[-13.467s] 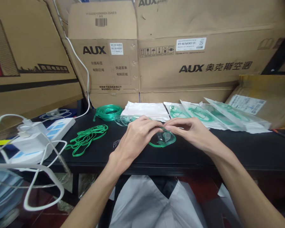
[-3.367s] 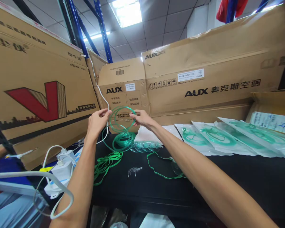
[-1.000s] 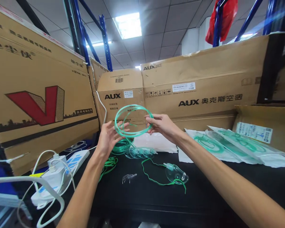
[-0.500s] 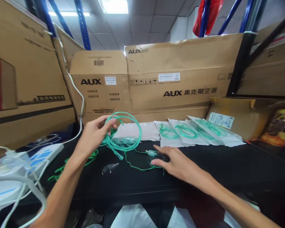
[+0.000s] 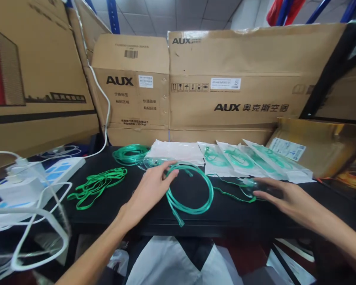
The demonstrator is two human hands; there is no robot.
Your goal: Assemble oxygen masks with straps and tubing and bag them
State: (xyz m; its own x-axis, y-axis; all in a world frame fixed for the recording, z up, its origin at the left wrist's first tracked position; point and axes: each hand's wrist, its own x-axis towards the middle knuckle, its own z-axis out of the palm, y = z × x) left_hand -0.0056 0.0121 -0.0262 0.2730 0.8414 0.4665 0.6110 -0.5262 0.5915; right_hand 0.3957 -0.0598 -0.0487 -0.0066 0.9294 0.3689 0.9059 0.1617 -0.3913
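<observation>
My left hand [image 5: 154, 180] is closed on a coil of green tubing [image 5: 210, 196], its thumb and fingers pinching the coil's left side. The coil rests on or just over the black table, its connector end pointing to the front edge. To the right, my right hand [image 5: 280, 194] has its fingers round a clear mask [image 5: 247, 188] with a green connector. A thin green strap [image 5: 233, 194] trails left from the mask. Behind my left hand lie another green tubing coil [image 5: 129, 156] and clear plastic parts [image 5: 150, 162]. A heap of green elastic straps [image 5: 102, 183] lies to the left.
White pouches [image 5: 178, 151] and several packed pouches with green tubing [image 5: 239, 160] line the back of the table. AUX cardboard boxes [image 5: 192, 114] stand behind. A white power strip [image 5: 65, 166] with cables is at left; a brown carton [image 5: 320, 138] at right.
My left hand has lowered the tubing coil and carried it right. My right hand has moved right with the mask. The view has tilted down, showing the straps and the rear coil more fully.
</observation>
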